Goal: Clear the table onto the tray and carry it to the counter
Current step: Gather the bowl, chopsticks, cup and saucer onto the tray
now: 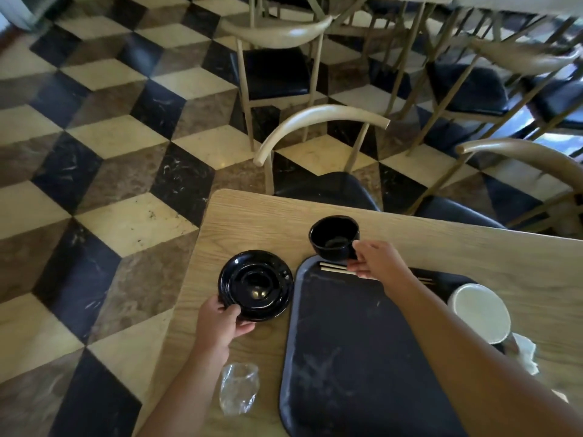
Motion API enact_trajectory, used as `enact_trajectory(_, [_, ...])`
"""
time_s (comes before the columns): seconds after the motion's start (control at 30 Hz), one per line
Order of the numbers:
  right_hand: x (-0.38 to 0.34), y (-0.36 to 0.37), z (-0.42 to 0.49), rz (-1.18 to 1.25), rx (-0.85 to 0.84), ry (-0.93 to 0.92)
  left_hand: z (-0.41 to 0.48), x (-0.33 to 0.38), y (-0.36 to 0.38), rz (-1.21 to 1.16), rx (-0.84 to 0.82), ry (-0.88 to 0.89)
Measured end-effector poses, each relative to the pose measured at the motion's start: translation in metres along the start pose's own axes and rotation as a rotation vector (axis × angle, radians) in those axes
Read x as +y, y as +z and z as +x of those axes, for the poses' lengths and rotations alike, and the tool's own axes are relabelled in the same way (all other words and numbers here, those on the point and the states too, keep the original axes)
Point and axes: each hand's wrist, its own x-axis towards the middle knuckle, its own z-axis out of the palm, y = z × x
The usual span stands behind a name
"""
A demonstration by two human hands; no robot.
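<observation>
A: Where's the tray [347,357]?
B: Laid flat on the wood table [252,222], R side. Chopsticks [334,268] are seen along its far edge, w/ a white bowl [481,312] at the R edge.
A: Hands?
B: Black cup [333,237] is gripped by the right hand [375,261] at the tray's far L corner. Stack of black plates [255,285], beside the tray, is pinched at the near rim by the left hand [222,323].
A: Anything else?
B: Clear plastic wrap [238,387] is left near the L forearm.
</observation>
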Motion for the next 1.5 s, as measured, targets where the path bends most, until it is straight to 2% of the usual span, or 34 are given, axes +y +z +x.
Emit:
enact_trajectory(0.27, [0.048, -0.066, -0.019, -0.03, 0.095, -0.203, -0.043, -0.005, 0.024, -0.065, 0.036, 0.006])
enact_trajectory(0.5, [0.074, -0.106, -0.041, 0.096, 0.096, -0.23, -0.078, -0.024, 0.069, -0.088, 0.031, -0.03])
enact_trajectory(0.6, [0.082, -0.12, -0.053, 0.142, 0.094, -0.241, -0.089, -0.037, 0.091, -0.123, -0.022, -0.069])
enact_trajectory(0.8, [0.104, -0.141, -0.062, 0.139, 0.079, -0.257, -0.094, -0.058, 0.125, -0.091, -0.071, -0.128])
enact_trajectory(0.97, [0.121, -0.145, -0.07, 0.146, 0.059, -0.217, -0.091, -0.064, 0.143, -0.029, -0.116, -0.14])
enact_trajectory(1.2, [0.143, -0.143, -0.087, 0.143, 0.025, -0.2, -0.077, -0.06, 0.154, 0.081, -0.098, -0.114])
enact_trajectory(1.5, [0.147, -0.127, -0.089, 0.065, 0.018, -0.187, -0.05, -0.069, 0.153, 0.177, -0.148, -0.134])
